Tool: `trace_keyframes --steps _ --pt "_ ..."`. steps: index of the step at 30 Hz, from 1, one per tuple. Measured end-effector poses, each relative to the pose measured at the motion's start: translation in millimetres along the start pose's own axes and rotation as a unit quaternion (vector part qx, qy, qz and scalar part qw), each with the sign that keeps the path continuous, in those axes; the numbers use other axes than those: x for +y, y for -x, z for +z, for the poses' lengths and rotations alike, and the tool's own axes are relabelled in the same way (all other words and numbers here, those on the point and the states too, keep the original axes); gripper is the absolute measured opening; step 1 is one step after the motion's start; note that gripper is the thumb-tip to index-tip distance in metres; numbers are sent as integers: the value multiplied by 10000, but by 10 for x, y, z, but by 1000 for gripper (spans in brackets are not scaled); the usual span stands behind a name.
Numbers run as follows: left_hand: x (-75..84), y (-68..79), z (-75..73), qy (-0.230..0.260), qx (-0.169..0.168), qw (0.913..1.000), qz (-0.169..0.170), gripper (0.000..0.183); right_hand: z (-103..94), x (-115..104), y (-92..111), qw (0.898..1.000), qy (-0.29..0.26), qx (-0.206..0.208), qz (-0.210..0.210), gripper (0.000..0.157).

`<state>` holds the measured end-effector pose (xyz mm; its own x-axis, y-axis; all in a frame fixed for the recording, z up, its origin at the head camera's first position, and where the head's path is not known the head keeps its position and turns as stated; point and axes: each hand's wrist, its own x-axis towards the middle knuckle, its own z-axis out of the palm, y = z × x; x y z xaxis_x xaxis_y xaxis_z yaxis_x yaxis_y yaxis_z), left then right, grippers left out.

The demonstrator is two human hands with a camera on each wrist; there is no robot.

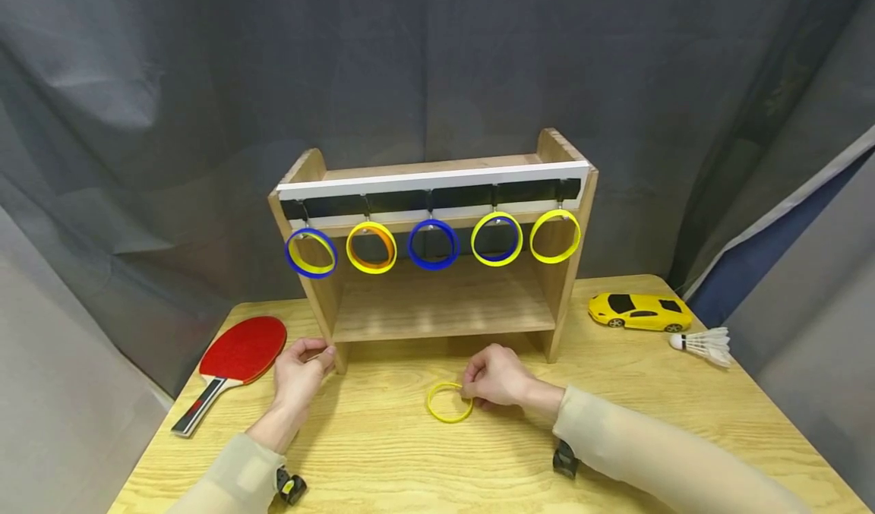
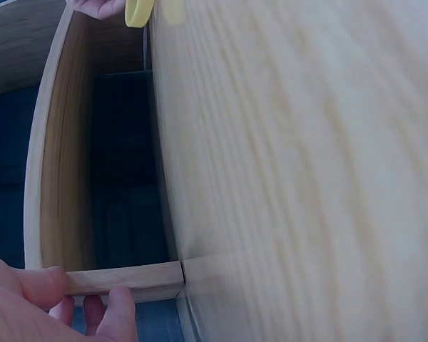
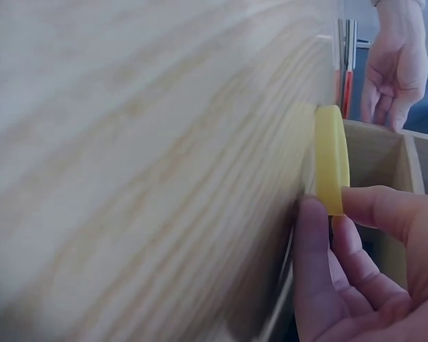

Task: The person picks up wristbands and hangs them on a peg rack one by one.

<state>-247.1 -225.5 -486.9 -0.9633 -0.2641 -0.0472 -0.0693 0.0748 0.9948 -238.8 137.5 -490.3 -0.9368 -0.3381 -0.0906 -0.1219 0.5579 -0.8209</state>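
My right hand point(image 1: 497, 377) pinches the edge of a yellow ring point(image 1: 431, 405) at the table, in front of the wooden shelf point(image 1: 444, 324). In the right wrist view, thumb and fingers are on the side of that yellow ring point(image 3: 331, 160). My left hand point(image 1: 298, 373) grips the foot of the shelf's left side panel. The left wrist view has the thumb on one face of the panel edge point(image 2: 128, 278) and fingers on the other. Blue and yellow rings hang from hooks along the shelf's front, among them a blue ring point(image 1: 412, 254) in the middle.
A red table tennis bat point(image 1: 244, 349) lies left of the shelf. On the right are a yellow toy car point(image 1: 642, 313) and a white shuttlecock point(image 1: 704, 344). A grey curtain point(image 1: 424, 66) hangs behind the wooden table point(image 1: 383, 461).
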Motion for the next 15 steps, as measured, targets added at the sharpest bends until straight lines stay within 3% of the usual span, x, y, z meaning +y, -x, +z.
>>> trace_keyframes --steps 15 --pt "-4 4 16 12 56 10000 -20 25 -337 -59 358 9983 -403 -261 -316 14"
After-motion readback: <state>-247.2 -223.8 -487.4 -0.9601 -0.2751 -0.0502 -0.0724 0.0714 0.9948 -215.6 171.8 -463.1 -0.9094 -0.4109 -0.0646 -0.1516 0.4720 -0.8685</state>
